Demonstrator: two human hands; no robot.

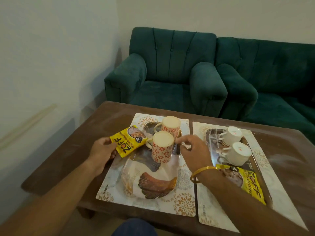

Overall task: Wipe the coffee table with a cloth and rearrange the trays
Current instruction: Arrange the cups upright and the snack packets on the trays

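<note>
Left grip [102, 150]: fingers pinching a yellow snack packet [127, 141], lifted at the left rim of the leaf-patterned tray [153, 186].
Right grip [192, 150]: fingers loosely spread, holding nothing, forefinger reaching toward the near patterned mug [162, 147].
Mugs: two upside down on that tray, far one [170, 126] just behind the near one.
Risk: a nudge from the forefinger could tip the near mug into the other, or off the tray.
Second tray [255, 160]: toward the table's right edge, under the right forearm, carrying two white cups and another packet.
Table [76, 150]: dusty; no cloth visible.
</note>
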